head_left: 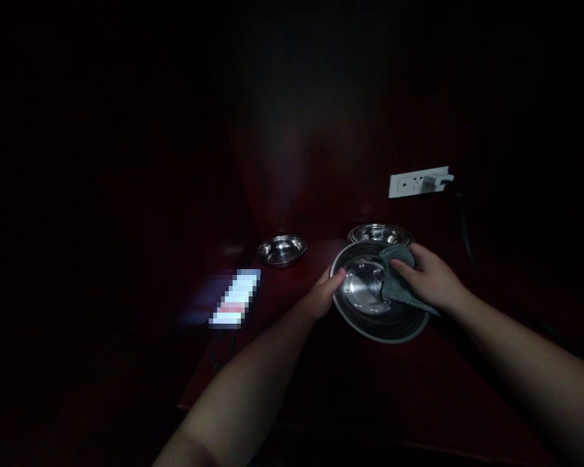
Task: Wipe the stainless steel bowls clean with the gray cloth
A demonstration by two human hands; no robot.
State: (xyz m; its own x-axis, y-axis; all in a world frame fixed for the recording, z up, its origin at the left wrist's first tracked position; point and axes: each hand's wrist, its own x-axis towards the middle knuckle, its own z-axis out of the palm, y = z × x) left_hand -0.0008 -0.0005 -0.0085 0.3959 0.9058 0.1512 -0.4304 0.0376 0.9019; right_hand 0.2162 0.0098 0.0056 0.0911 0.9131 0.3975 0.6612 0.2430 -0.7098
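A shiny metal bowl (360,288) is tilted toward me above the dark red surface. My left hand (324,293) grips its left rim, thumb inside and fingers hidden behind the wall. At the bowl's right side, my right hand (431,275) is closed on a grey-green cloth (396,279), which lies against the inner wall and hangs over the right rim. Behind the held bowl stand stacked metal bowls (379,232), partly covered by it. Another shallow metal bowl (282,251) sits to the left, apart from both hands.
A lit, blurred-out phone-like screen (236,298) lies at the left, with a thin cable near it. On the back wall is a white socket panel (418,182) with a plug and a dark cord (464,224) hanging down. The surroundings are very dark.
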